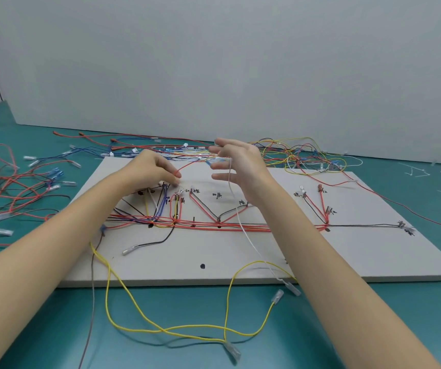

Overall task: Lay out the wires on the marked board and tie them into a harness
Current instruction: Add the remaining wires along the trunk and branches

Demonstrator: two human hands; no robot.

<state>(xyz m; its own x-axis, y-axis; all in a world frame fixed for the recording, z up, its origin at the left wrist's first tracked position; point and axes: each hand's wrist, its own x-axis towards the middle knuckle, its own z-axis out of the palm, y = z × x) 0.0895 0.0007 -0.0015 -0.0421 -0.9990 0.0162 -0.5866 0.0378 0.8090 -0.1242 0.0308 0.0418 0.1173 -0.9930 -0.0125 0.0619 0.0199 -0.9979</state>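
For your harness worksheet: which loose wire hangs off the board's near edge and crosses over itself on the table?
The yellow wire: it loops across itself on the teal table, unlike the white wire.
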